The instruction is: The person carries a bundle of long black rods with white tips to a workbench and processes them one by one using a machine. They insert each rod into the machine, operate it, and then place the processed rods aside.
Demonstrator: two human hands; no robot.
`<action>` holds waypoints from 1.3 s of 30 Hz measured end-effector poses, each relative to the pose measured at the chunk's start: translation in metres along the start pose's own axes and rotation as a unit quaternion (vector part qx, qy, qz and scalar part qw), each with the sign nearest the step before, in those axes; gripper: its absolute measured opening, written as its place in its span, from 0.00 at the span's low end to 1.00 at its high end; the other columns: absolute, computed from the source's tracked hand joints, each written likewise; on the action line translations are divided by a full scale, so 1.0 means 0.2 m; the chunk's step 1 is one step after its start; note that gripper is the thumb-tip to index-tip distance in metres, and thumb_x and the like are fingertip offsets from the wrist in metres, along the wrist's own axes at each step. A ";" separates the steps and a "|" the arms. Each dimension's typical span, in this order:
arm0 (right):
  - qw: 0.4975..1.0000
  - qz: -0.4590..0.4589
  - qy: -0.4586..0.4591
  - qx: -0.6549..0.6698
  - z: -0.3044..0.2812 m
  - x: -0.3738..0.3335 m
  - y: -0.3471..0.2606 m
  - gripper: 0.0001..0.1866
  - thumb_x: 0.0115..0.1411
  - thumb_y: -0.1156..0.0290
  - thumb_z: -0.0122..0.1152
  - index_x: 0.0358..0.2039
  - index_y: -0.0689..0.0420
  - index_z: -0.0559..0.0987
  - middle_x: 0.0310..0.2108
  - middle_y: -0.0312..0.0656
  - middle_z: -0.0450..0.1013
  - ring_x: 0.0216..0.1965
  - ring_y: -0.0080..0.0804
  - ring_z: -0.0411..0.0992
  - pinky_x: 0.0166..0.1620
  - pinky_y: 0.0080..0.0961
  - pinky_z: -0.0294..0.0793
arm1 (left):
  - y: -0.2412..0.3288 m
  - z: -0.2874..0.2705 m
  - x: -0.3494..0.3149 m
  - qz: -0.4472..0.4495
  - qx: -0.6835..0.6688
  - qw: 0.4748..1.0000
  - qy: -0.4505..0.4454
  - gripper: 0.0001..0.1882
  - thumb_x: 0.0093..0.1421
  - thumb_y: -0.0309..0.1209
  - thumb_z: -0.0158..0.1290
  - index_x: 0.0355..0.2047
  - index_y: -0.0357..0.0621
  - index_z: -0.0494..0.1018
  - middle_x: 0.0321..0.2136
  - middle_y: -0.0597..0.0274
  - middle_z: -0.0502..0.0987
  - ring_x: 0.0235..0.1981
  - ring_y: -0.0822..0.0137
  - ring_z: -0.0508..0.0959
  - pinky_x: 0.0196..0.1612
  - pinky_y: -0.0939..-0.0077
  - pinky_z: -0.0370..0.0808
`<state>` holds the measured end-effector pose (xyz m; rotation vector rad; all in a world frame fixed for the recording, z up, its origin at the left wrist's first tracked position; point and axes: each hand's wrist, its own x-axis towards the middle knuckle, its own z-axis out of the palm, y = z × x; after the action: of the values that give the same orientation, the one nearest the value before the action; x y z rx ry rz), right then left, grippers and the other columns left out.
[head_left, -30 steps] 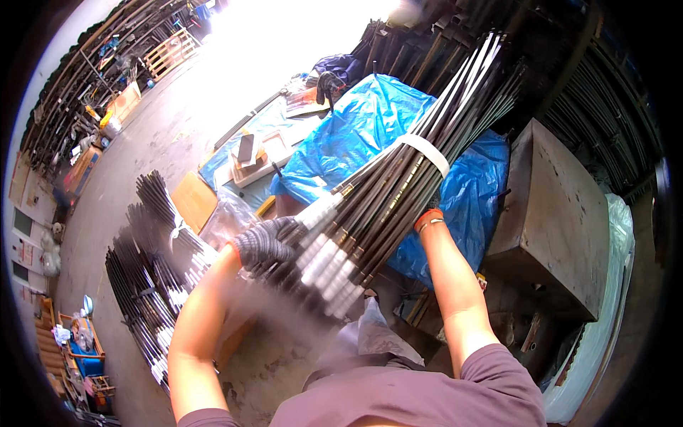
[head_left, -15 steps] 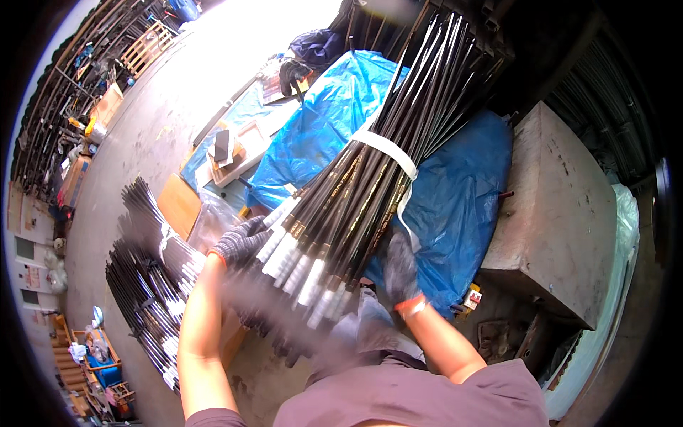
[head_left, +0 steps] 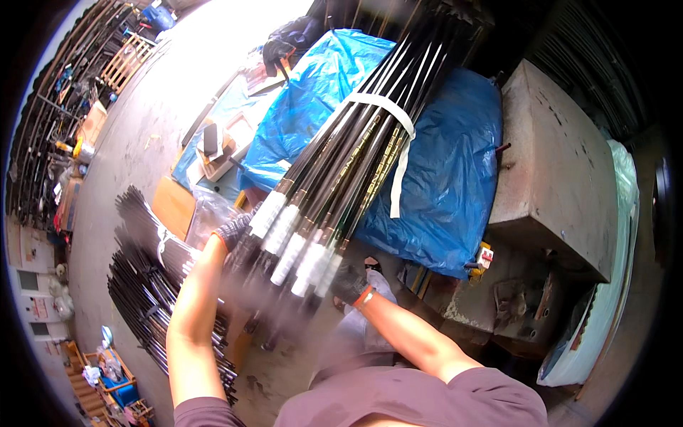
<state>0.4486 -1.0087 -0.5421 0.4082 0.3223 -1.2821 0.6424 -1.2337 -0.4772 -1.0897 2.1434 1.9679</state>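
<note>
Rods [head_left: 356, 160]: slanted across the tarp [head_left: 459, 178], white ends carried past its near edge.
Left hand [head_left: 235, 229]: set against Rods, left of the tarp; fingers hidden, closure cannot be told.
Right hand [head_left: 350, 286]: angled inward before the tarp, beside the white ends; closure cannot be told.

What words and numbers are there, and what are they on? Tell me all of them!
Gold lettering along some long, thin, dark rods in the bundle tied with a white strap: I don't copy out printed words.
Marks on the small red-and-white object by the shiny blue plastic sheet: too small to read.
Reddish marks on the pale wall at far left: too small and blurred.
</note>
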 end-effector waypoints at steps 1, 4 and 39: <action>0.995 -0.037 0.026 -0.084 0.04 -0.07 -0.01 0.35 0.58 0.43 0.43 0.55 0.59 0.59 0.45 0.43 0.66 0.45 0.34 0.65 0.45 0.28 0.67 | 0.01 0.04 -0.01 -0.012 0.012 1.000 -0.016 0.20 0.64 0.33 0.37 0.55 0.39 0.60 0.51 0.62 0.66 0.51 0.70 0.64 0.55 0.78 0.59; 0.926 -0.165 0.127 -0.314 0.22 -0.37 -0.09 0.36 0.57 0.43 0.45 0.54 0.60 0.61 0.42 0.42 0.69 0.41 0.35 0.68 0.42 0.30 0.70 | 0.16 0.22 -0.04 -0.023 0.091 0.991 -0.091 0.20 0.63 0.34 0.38 0.54 0.40 0.61 0.50 0.61 0.67 0.50 0.69 0.65 0.55 0.77 0.59; 0.075 -0.573 0.051 -0.814 1.07 0.10 -1.32 0.06 0.45 0.69 0.60 0.26 0.52 0.77 0.32 0.42 0.73 0.36 0.44 0.69 0.39 0.38 0.68 | 1.02 0.52 0.19 0.009 0.412 0.887 0.208 0.60 0.30 0.53 0.65 0.61 0.48 0.46 0.60 0.44 0.47 0.59 0.47 0.53 0.60 0.57 0.53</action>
<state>0.2005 -1.1855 -0.3917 -2.3022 2.2030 -1.2245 0.4664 -1.1701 -0.3398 -1.3419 2.7436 0.6397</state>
